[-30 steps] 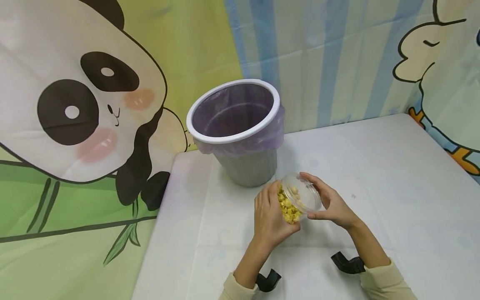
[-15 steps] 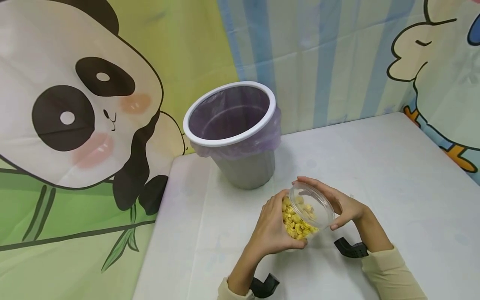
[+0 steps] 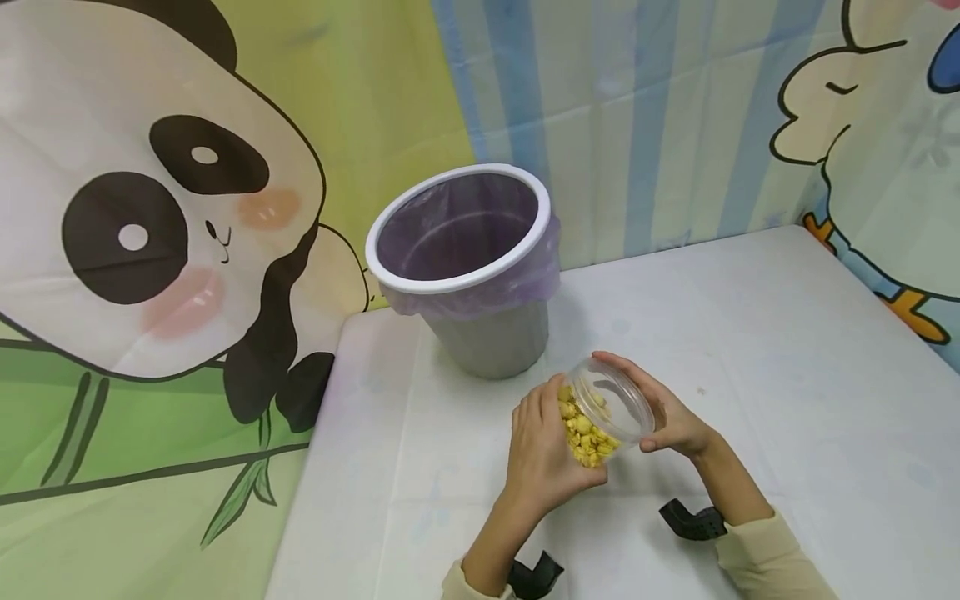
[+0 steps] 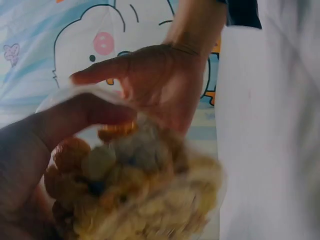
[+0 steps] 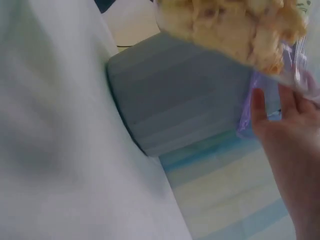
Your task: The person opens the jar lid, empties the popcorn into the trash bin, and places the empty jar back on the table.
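A clear plastic jar (image 3: 588, 437) of yellow popcorn is held tilted above the white table, its round transparent lid (image 3: 628, 405) facing right. My left hand (image 3: 543, 446) grips the jar's body from the left, thumb below and fingers over the top. Spanning the lid's rim from the right is my right hand (image 3: 671, 417), fingers at the upper edge and thumb at the lower. In the left wrist view the jar (image 4: 135, 185) blurs up close and hides part of the right hand (image 4: 160, 85). The right wrist view shows popcorn in the jar at the top.
A grey bin (image 3: 491, 337) with a white rim and purple liner stands behind the hands, to the left. The white table (image 3: 757, 350) meets printed cloth walls (image 3: 675, 125) at the back and left. Black wrist mounts (image 3: 693, 521) sit below both hands.
The lid shifted right and down, then partly back up and left with both hands. My right thumb stood off the rim half a second ago and is closer to it now.
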`<state>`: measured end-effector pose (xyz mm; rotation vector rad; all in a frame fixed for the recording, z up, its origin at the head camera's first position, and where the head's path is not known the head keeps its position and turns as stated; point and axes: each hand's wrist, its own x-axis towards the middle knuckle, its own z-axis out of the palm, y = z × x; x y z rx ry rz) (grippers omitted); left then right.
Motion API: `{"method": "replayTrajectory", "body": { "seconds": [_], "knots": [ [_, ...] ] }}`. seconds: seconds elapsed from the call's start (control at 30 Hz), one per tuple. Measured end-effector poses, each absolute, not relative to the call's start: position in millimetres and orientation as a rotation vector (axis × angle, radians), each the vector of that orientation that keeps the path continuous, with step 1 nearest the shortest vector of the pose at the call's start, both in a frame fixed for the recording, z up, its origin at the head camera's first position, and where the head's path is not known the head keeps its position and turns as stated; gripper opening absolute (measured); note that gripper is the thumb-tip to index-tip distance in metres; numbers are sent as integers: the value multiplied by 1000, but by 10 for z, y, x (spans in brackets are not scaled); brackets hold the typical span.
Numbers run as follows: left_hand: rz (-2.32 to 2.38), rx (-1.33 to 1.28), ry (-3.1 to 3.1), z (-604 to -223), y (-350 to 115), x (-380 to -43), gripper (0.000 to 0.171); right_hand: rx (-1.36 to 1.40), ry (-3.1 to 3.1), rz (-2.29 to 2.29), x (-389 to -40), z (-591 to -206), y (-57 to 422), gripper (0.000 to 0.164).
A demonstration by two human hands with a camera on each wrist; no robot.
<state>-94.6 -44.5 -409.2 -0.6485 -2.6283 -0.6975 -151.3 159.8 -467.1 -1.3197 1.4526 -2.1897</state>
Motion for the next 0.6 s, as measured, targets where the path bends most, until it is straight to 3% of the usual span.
{"method": "replayTrajectory", "body": {
  "seconds": [0.33,0.47,0.6],
  "knots": [
    [-811,-820,-2781,-4018,-477,-891,111,-1707,1278,-1856,-1723,-4575,1735,109],
    [-735,-745,-2712,-4042,-464,-908,112,-1700,1314,-1879,-1725,-4564,1734,111],
    [-609,-628,-2580,-4106,-439,-948,112,-1518,1358,-2027,-1627,-4599,1712,107]
  ]
}}
